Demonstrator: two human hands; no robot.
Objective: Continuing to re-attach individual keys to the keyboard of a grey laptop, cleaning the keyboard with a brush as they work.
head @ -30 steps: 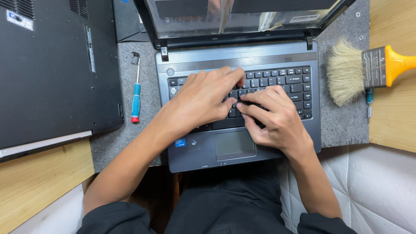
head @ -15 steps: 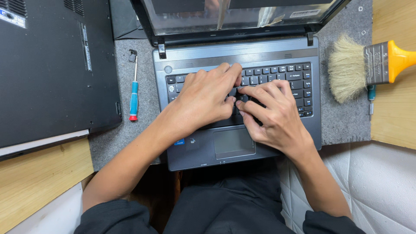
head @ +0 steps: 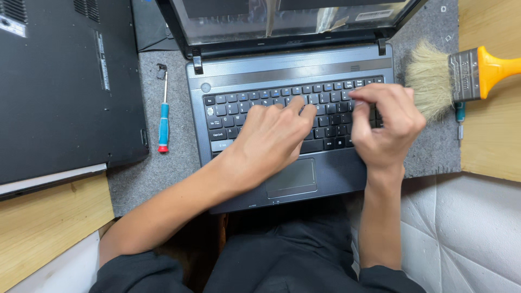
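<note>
Grey felt mat (head: 168,173) covers the table, and an open laptop (head: 293,70) lies on it, right in front of the person. Both hands are on its black keyboard (head: 239,111). The left hand (head: 271,135) rests on the middle of the keyboard with fingers bent and close together, holding nothing. The right hand (head: 385,122) is over the right end of the keyboard, fingers curled narrow as in a pinch; whether it grips a key I cannot tell. Left of the laptop lies a blue screwdriver (head: 163,111), and further left a second black laptop (head: 59,87), closed. Right of the laptop lies a brush (head: 461,73) with orange handle.
</note>
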